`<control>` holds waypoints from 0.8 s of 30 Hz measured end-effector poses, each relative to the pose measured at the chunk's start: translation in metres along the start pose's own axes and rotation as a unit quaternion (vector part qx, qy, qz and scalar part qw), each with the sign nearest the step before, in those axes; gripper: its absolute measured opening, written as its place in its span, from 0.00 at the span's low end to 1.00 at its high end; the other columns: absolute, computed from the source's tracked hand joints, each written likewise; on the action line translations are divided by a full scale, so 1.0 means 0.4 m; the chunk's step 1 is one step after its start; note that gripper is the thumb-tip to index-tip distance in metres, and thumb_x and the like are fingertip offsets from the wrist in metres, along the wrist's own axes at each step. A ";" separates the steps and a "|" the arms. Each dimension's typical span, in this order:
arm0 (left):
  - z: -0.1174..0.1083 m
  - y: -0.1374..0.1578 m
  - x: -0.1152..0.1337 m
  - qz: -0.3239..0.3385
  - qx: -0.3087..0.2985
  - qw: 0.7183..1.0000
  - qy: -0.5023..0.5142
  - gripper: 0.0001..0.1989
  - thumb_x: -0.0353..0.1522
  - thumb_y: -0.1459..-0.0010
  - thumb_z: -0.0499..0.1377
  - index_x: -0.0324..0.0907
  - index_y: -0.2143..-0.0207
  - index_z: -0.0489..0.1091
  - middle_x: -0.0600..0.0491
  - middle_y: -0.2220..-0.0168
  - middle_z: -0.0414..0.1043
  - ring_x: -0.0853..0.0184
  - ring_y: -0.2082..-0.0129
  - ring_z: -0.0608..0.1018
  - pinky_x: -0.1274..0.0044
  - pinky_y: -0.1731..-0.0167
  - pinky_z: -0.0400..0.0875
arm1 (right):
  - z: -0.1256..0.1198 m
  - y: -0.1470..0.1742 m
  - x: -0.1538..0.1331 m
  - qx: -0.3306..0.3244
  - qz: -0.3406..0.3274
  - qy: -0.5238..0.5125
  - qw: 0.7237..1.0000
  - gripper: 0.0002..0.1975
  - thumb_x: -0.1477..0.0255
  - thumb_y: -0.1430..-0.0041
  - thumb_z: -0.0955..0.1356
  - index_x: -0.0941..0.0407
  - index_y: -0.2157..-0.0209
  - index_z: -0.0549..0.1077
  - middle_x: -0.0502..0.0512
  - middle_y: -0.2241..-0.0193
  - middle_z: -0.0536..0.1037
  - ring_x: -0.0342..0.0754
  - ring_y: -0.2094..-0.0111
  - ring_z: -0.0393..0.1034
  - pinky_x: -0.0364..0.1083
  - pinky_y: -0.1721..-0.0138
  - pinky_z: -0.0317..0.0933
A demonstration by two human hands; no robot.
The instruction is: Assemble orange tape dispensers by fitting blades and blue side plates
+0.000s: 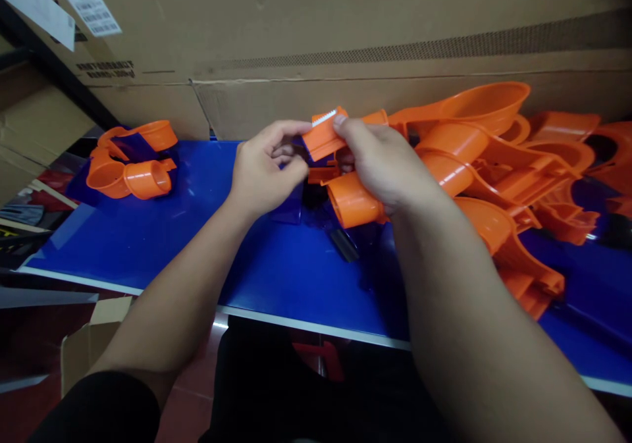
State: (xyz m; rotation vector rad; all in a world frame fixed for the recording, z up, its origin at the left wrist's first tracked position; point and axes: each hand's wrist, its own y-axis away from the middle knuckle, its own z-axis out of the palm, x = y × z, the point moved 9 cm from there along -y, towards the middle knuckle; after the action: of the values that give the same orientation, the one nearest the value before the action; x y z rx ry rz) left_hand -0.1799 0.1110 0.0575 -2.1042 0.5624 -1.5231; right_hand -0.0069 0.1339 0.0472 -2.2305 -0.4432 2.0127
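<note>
Curls the left hand's [264, 166] fingers loosely, thumb apart from index, with the index tip at the left edge of an orange piece [320, 143] bearing a white toothed strip [324, 118]. Pinches this piece over the blue table [182, 239] with the right hand [382, 156], thumb on top, other fingers partly hidden. Just below that hand, an orange cylinder [353, 201]; cannot tell if joined. Farther right, heaped orange parts [494, 166].
</note>
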 end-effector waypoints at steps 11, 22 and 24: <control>0.006 -0.007 0.002 -0.021 -0.016 0.999 0.045 0.15 0.37 0.40 0.68 0.48 0.51 0.73 0.52 0.51 0.79 0.61 0.48 0.83 0.69 0.52 0.82 | 0.000 0.010 -0.050 -0.002 -0.027 0.026 0.999 0.22 0.53 0.34 0.69 0.53 0.76 0.72 0.50 0.78 0.68 0.48 0.71 0.68 0.48 0.67 0.57; 0.004 -0.003 0.008 -0.032 -0.004 0.999 0.040 0.16 0.32 0.44 0.71 0.47 0.55 0.71 0.53 0.57 0.82 0.65 0.55 0.85 0.74 0.58 0.80 | 0.015 0.025 -0.091 0.019 -0.051 0.118 0.992 0.22 0.58 0.29 0.67 0.53 0.77 0.70 0.48 0.80 0.61 0.44 0.76 0.55 0.48 0.70 0.49; 0.004 -0.002 0.007 -0.036 -0.005 0.999 0.039 0.15 0.31 0.44 0.70 0.47 0.55 0.72 0.53 0.59 0.82 0.65 0.58 0.85 0.75 0.61 0.80 | 0.018 0.027 -0.094 0.017 -0.053 0.131 0.990 0.23 0.58 0.29 0.66 0.53 0.77 0.70 0.48 0.80 0.61 0.44 0.76 0.53 0.48 0.71 0.47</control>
State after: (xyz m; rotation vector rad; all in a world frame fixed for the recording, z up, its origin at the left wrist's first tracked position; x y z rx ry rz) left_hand -0.1776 0.1102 0.0595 -2.1012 0.5273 -1.6524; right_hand -0.0153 0.1123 0.0795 -2.3513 -0.4835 1.6334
